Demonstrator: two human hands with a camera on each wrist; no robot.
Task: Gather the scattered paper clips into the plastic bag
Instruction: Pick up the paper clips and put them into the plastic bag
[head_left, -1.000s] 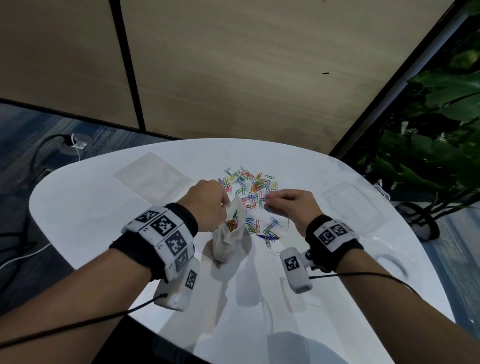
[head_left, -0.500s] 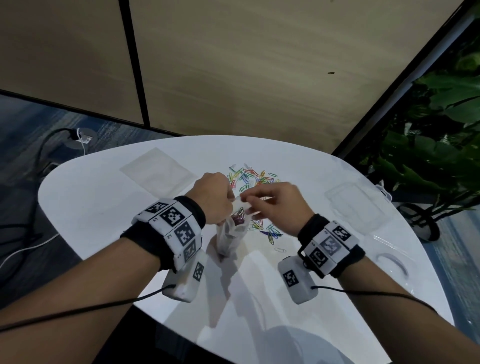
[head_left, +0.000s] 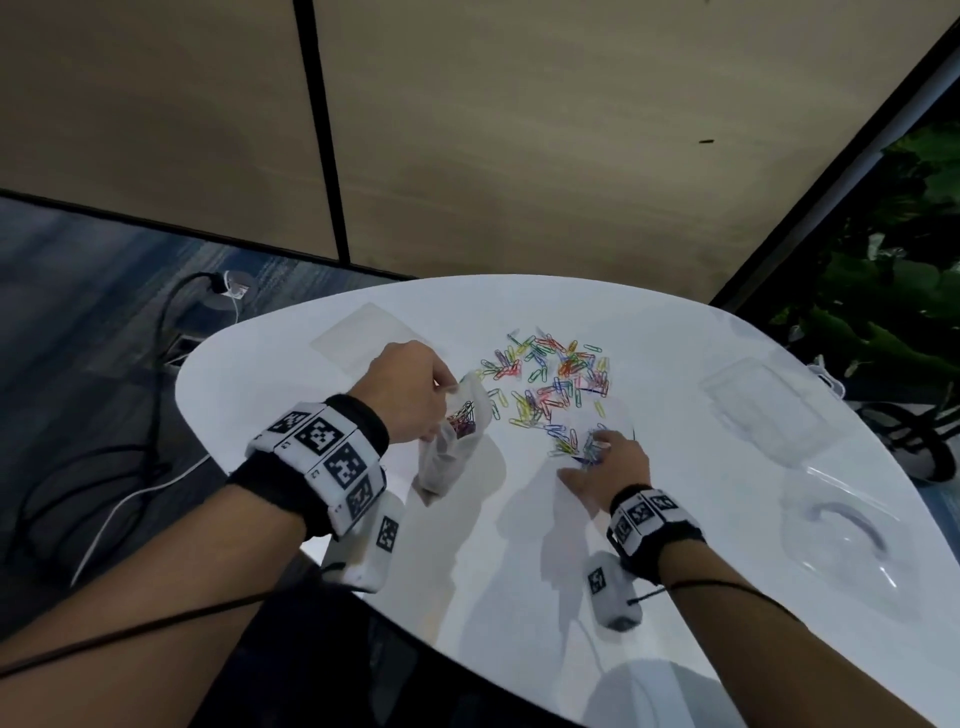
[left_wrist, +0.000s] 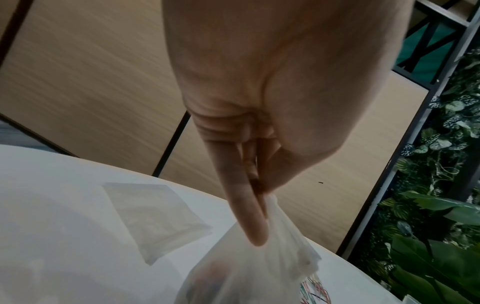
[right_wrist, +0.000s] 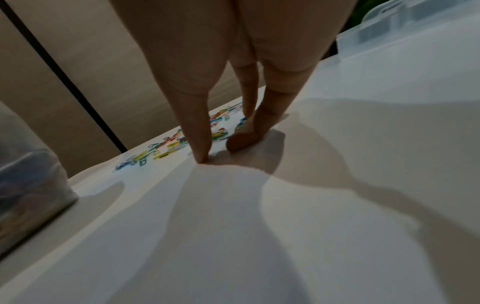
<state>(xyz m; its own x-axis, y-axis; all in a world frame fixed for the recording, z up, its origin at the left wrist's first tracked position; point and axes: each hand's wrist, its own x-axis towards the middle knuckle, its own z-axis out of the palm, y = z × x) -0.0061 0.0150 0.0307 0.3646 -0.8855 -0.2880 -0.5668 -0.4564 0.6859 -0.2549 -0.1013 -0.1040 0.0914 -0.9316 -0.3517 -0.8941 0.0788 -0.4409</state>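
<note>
Colourful paper clips (head_left: 550, 374) lie scattered on the white table (head_left: 519, 545), with a small cluster (head_left: 571, 447) nearer me. My left hand (head_left: 441, 384) pinches the rim of a clear plastic bag (head_left: 447, 457), which stands on the table with several clips inside. The left wrist view shows the thumb and fingers (left_wrist: 255, 216) gripping the bag's (left_wrist: 259, 267) top edge. My right hand (head_left: 597, 447) reaches down onto the near cluster. In the right wrist view its fingertips (right_wrist: 201, 158) touch the table beside the clips (right_wrist: 166, 148), with nothing clearly held.
An empty flat clear bag (head_left: 363, 332) lies at the table's back left. A clear plastic box (head_left: 758, 400) and clear packaging (head_left: 841, 535) sit on the right side. Plants (head_left: 893, 322) stand beyond the right edge. Cables (head_left: 130, 493) run over the floor on the left.
My right hand has left the bag's mouth and dropped right onto the near cluster of clips. The left hand has kept hold of the bag and tilted its mouth toward the clips.
</note>
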